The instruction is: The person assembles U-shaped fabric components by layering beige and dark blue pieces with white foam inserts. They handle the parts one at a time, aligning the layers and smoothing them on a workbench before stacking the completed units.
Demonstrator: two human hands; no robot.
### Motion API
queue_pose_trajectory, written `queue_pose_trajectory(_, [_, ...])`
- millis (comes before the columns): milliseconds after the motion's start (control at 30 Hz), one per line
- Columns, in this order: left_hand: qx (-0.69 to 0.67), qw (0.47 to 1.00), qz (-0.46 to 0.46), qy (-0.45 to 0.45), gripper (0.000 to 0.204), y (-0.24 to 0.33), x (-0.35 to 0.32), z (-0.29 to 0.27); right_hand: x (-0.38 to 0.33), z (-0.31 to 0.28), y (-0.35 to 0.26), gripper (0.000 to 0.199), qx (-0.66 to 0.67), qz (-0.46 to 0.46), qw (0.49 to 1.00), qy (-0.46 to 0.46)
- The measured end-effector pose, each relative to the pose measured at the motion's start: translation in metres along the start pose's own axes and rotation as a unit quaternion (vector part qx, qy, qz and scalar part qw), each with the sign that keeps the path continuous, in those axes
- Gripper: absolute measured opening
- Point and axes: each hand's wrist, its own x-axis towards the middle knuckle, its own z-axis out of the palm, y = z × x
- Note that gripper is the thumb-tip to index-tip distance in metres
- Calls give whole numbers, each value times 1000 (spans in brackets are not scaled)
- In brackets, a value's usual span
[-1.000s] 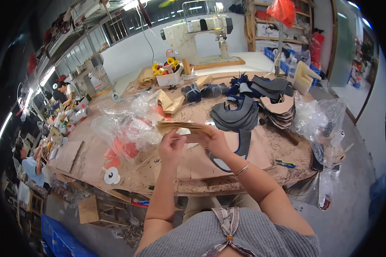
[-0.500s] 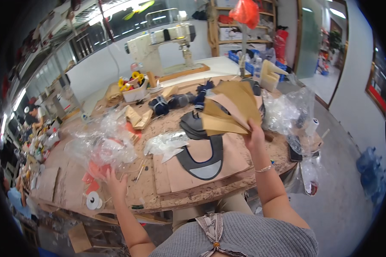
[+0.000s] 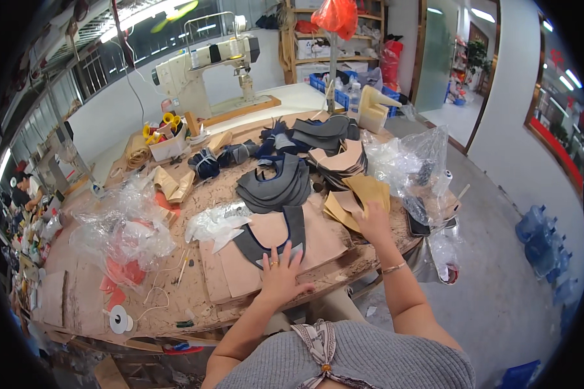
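Observation:
My left hand (image 3: 281, 277) is spread over the lower edge of a dark grey U-shaped cut piece (image 3: 246, 241) with navy edging. That piece lies on flat pinkish-beige sheets (image 3: 328, 236) near the table's front edge. To the right, my right hand (image 3: 374, 223) has its fingers on folded tan sheets (image 3: 371, 190) low over the table; their tips are partly hidden. Just beyond my hands is a fanned stack of grey curved pieces (image 3: 278, 185). A stack of pinkish curved pieces (image 3: 344, 159) lies behind the tan sheets.
Crumpled clear plastic covers the table's left (image 3: 120, 223) and right (image 3: 412, 152) sides. A white spool (image 3: 119, 319) stands at the front left. Tied navy bundles (image 3: 204, 163) and a sewing machine (image 3: 201, 71) are farther back. Blue water jugs (image 3: 542, 240) stand on the floor at right.
My right hand has lowered the tan sheets toward the table, uncovering the pinkish stack. My left hand has moved right, from the crumpled plastic to the grey U-shaped piece. The view has shifted right.

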Motion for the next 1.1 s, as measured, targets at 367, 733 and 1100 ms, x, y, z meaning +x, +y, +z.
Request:
queue_pose_trajectory(367, [20,999,12,26,79,-6,-17,11,53,-20,60,18,662,211,717,47])
queue_pose_trajectory(733, [-878,421,-218,-64,32,15,13,-10,-50,-25,-90,20,688,135,609,-370])
queue_pose_trajectory(1100, [-775,594,-146,157,14,39,-28,-16,-62,1,-105,39,692,157,635,-305])
